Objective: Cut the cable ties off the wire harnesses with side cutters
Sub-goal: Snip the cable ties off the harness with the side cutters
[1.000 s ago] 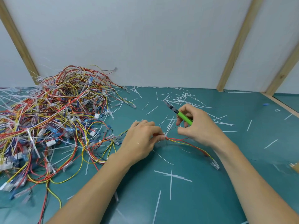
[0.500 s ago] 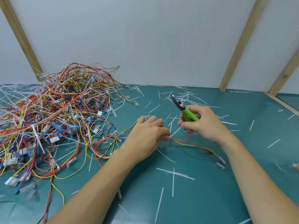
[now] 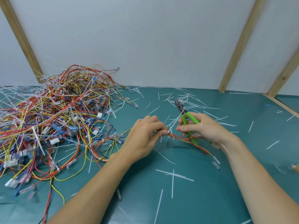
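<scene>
Since half a second ago, both hands have drifted slightly apart and the cutter handles now spread wider in the right palm.

Head view: left hand [image 3: 146, 136], fingers curled, pinches a thin wire harness [image 3: 191, 140] of red and yellow strands at its near end. Harness runs right and toward the camera, passing under the right hand [image 3: 205, 128], ending in clear connectors [image 3: 216, 162] lying on the table [image 3: 242, 183]. Right hand has its fingers curled round the green handles of the side cutters [image 3: 186, 117]; metal nose points up and away from the camera, its tips close together and clear of the wire. Right thumb and forefinger tips also meet at a thin dark strand between the two hands; whether they grip it I cannot tell.

Big tangled pile of wire harnesses [image 3: 53, 126] sits on the left of the table, red, yellow, blue and white, with white cable ties sticking out. Cut tie offcuts [image 3: 174, 174] scattered over the teal table, thickest behind the cutters. White wall panels with wooden battens [image 3: 237, 46] at the back.
</scene>
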Available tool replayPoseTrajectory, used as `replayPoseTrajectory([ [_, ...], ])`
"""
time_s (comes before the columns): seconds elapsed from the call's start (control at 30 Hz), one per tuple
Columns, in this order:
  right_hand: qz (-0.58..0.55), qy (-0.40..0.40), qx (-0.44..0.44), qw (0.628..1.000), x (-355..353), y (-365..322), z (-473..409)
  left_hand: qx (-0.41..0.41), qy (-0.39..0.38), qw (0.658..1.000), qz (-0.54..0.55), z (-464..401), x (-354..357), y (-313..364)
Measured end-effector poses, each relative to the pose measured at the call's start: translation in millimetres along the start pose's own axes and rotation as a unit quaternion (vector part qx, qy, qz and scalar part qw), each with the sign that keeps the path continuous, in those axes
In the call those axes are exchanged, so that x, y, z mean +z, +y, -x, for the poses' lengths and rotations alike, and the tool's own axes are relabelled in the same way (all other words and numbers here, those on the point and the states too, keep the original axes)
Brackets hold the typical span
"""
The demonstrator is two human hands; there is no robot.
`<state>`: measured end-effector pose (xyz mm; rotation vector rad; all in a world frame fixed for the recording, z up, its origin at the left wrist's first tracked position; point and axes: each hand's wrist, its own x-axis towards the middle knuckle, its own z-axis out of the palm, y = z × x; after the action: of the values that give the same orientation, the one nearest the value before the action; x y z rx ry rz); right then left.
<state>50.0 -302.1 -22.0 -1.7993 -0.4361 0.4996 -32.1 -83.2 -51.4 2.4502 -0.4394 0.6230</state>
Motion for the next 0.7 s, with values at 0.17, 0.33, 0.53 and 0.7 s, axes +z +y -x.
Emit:
replayPoseTrajectory([
  [0.17, 0.050, 0.003, 0.012, 0.999, 5.3, 6.0, -2.7, -0.063, 0.043, 0.989, 0.125, 0.5, 2.6, 2.4],
  [0.33, 0.020, 0.067, 0.043, 0.997, 8.2, 7.3, -6.9, -0.083, 0.029, 0.982, 0.167, -1.1, 1.3, 5.1],
  [0.53, 0.014, 0.153, -0.091, 0.984, 11.6, 1.3, -9.3, -0.110, 0.097, 0.978, 0.151, -3.0, -1.0, 3.7],
  [0.7, -0.079, 0.270, -0.207, 0.937, 2.9, -15.2, -2.6, -0.160, 0.131, 0.965, 0.162, -3.2, 0.0, -0.5],
])
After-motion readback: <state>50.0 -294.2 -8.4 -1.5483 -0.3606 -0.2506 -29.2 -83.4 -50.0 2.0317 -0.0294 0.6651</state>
